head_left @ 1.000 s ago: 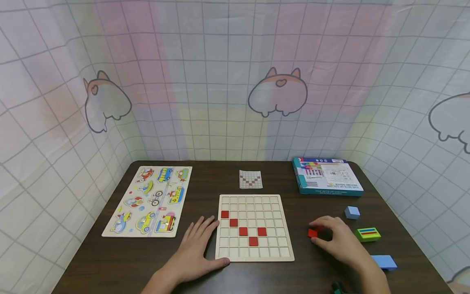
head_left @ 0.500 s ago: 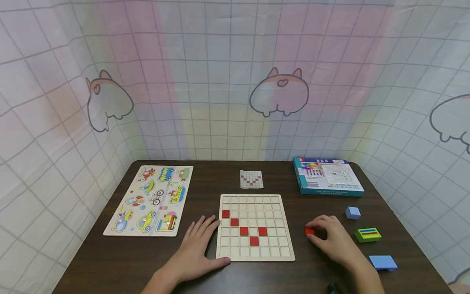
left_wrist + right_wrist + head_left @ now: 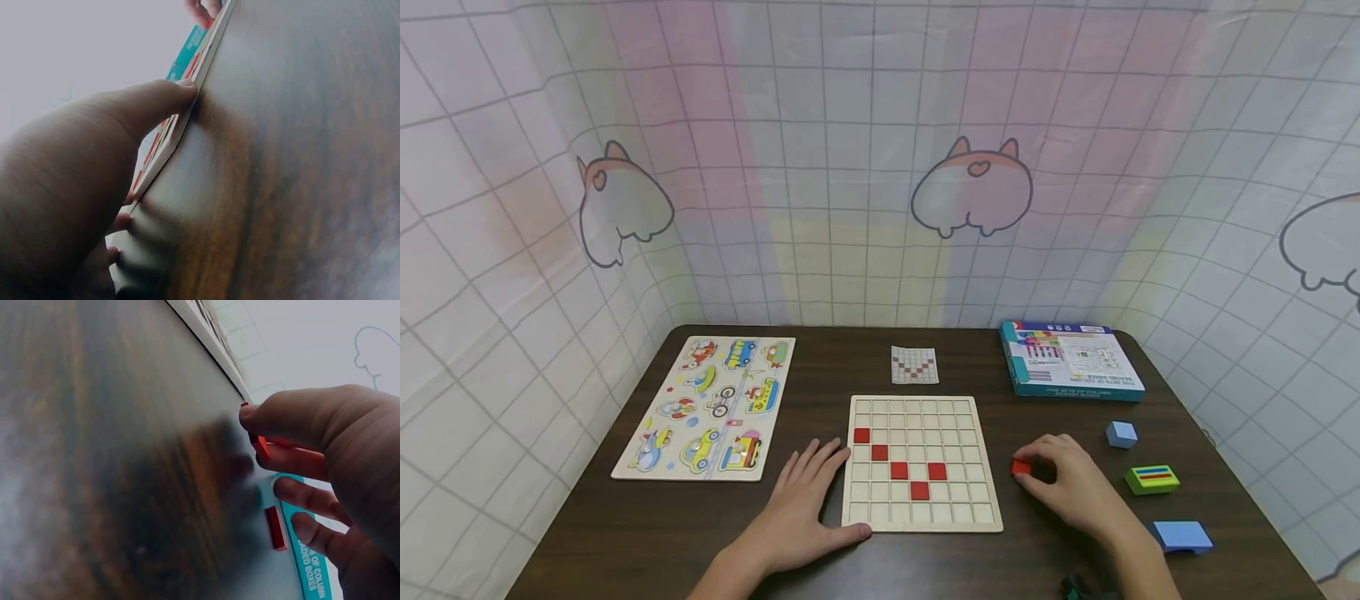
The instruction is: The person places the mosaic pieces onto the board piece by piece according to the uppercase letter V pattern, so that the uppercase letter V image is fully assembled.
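Observation:
In the head view, my left hand [image 3: 801, 517] lies spread at the left side of a cream wooden grid board [image 3: 958, 512]. Its fingertips touch the left edge and its thumb the front-left corner. Several red square tiles [image 3: 898, 471] sit in the board's cells, forming a lopsided V. Just right of the board, my right hand [image 3: 1067, 483] pinches a red square tile [image 3: 1021, 467] between thumb and finger. The right wrist view shows that tile [image 3: 260, 449] held tilted, and another red piece [image 3: 275, 529] on the table beyond the fingers.
A card [image 3: 914, 366] printed with a V pattern lies behind the board. At left is a vehicle picture puzzle [image 3: 681, 454]. A boxed set [image 3: 1075, 367], a blue cube [image 3: 1122, 434], a green block [image 3: 1152, 479] and a blue bridge-shaped block [image 3: 1182, 536] stand at right.
My right hand has moved a little left with the red tile, closer to the board's right edge. My left hand has stayed in place.

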Demonstrator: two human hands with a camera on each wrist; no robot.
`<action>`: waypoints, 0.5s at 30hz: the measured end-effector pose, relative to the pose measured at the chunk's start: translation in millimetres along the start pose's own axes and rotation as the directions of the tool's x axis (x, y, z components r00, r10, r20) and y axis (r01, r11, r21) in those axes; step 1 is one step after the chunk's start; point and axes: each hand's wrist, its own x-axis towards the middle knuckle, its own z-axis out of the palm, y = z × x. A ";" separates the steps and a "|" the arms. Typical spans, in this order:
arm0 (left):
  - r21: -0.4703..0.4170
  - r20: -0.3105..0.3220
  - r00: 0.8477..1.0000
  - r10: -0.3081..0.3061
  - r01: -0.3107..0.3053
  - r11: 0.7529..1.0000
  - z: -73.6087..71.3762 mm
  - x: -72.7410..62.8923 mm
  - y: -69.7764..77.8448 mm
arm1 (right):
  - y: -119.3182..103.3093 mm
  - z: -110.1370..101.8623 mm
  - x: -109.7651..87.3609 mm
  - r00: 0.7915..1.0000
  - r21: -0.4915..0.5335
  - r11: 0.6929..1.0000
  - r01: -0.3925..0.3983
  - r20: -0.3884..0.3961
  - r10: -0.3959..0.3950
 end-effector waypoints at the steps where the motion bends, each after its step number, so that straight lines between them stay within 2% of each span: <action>1: 0.001 -0.001 1.000 0.001 -0.001 1.000 0.0 -0.1 0.1 | -0.5 -0.4 0.8 1.000 0.004 1.000 0.007 0.001 -0.007; 11: 0.002 0.007 1.000 -0.009 0.009 1.000 0.5 1.3 -0.4 | -8.9 -3.3 14.7 0.999 0.048 0.998 0.035 -0.005 -0.035; 15: 0.004 0.012 1.000 -0.017 0.017 1.000 0.7 2.0 -0.9 | -13.9 -1.6 20.8 0.997 0.058 0.996 0.072 -0.021 -0.071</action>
